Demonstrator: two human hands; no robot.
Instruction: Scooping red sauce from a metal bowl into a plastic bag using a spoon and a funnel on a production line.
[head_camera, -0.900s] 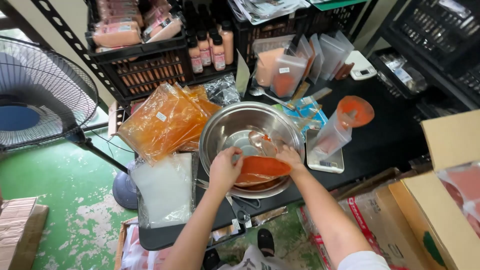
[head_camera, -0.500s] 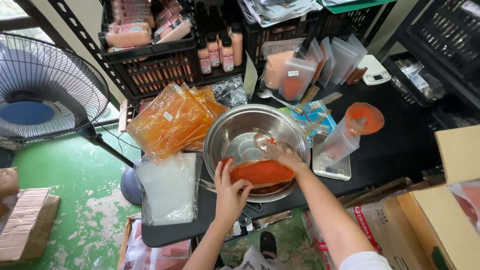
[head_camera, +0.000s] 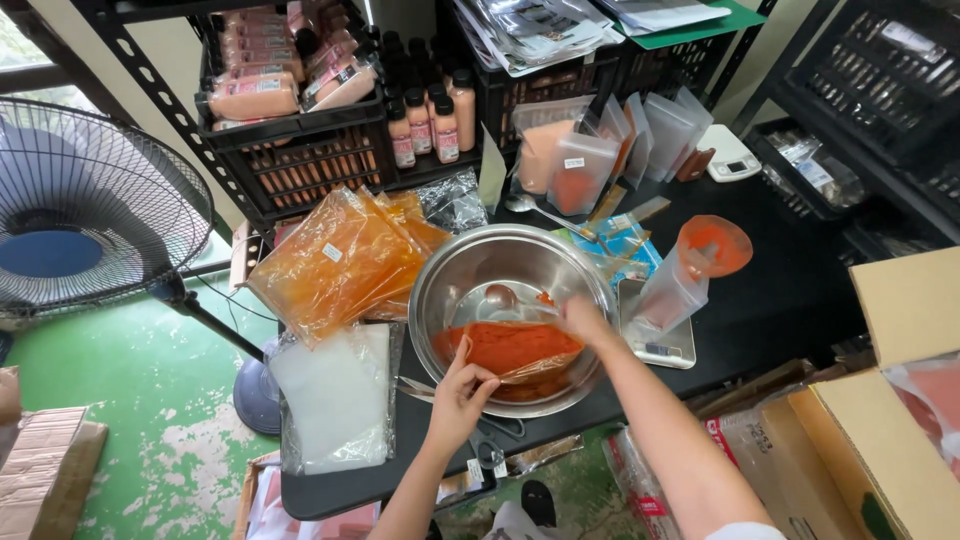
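Observation:
A large steel bowl (head_camera: 470, 270) stands on the black table (head_camera: 780, 300). Inside it lies a clear plastic bag of orange-red powder (head_camera: 510, 348), held over the bowl's near side. My left hand (head_camera: 462, 395) pinches the bag's left edge. At the bag's right corner my right hand (head_camera: 582, 320) grips it. A metal spoon (head_camera: 500, 296) rests in the bowl behind the bag.
Filled orange bags (head_camera: 335, 265) and a stack of empty clear bags (head_camera: 335, 395) lie left of the bowl. A funnel on a clear container (head_camera: 700, 265) sits on a scale at right. Crates of bottles and packets stand behind; a fan (head_camera: 80, 210) at left, cardboard boxes (head_camera: 900, 400) at right.
My left hand let go of the bag's top, dropped toward the table edge, then took the bag's left edge. The bag now lies lower and flatter in the bowl.

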